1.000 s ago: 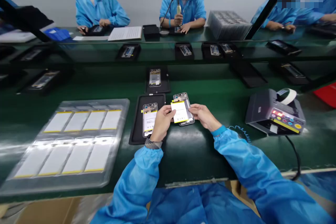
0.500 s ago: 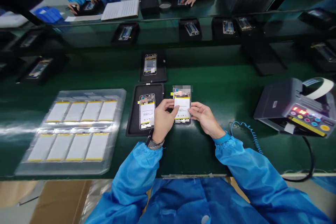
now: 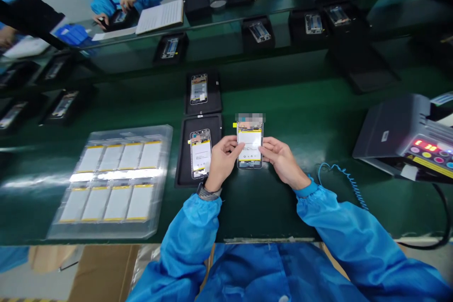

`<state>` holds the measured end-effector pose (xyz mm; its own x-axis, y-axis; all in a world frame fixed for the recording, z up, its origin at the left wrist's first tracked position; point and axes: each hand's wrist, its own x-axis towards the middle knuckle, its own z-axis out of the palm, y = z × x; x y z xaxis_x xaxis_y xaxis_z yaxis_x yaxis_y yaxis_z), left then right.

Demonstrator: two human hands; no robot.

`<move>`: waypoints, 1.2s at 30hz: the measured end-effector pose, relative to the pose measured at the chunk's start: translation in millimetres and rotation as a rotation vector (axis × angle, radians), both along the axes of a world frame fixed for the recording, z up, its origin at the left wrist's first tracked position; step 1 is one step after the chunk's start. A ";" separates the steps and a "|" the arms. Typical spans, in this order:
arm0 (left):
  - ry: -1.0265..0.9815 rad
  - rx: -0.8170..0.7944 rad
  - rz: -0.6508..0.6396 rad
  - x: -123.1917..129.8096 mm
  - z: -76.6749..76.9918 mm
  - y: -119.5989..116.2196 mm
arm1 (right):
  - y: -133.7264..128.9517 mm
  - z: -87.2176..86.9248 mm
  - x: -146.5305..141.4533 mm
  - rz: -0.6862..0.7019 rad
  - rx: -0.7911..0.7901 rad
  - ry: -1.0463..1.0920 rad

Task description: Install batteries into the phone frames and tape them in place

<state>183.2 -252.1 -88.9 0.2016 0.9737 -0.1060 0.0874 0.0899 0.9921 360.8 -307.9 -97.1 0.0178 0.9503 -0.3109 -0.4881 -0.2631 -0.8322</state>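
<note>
An opened phone (image 3: 250,146) with a white battery in its frame is between my hands, over the green table. My left hand (image 3: 225,158) grips its left edge, the thumb lying over the battery's side. On the right edge, my right hand (image 3: 283,160) holds it with thumb and bent fingers. A yellow tab sticks out at the phone's upper left, and its top end is blurred out. Just left of my left hand, a second opened phone (image 3: 200,153) with a battery lies in a black tray (image 3: 182,170), partly covered by that hand.
A clear plastic tray (image 3: 164,151) of several white batteries lies at left. Behind is another black tray (image 3: 215,99) with an opened phone (image 3: 198,88). A grey tape dispenser (image 3: 389,132) stands at right, near a coiled blue cord (image 3: 345,179). Two co-workers sit across the table.
The view has turned a little, so the surroundings appear shifted and tilted. Both my hands still hold the phone by its sides. The dispenser's red display reads differently.
</note>
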 end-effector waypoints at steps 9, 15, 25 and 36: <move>-0.151 -0.135 -0.109 8.3 0.0 -9.5 | -2.1 4.5 -5.1 -0.039 0.063 -0.133; -0.024 -0.169 -0.046 20.5 0.6 -17.2 | -7.5 4.6 -16.7 -0.035 0.048 -0.224; -0.010 -0.060 -0.033 32.9 -3.9 -31.5 | -4.2 1.7 -8.9 -0.149 0.025 -0.487; 0.014 -0.119 -0.001 33.6 -1.7 -29.8 | -7.0 2.0 -10.9 -0.110 0.044 -0.556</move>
<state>216.7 -281.9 -90.6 0.2005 0.9538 -0.2238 0.1017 0.2070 0.9730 349.9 -314.9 -95.1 0.2668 0.9456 -0.1863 0.0043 -0.1945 -0.9809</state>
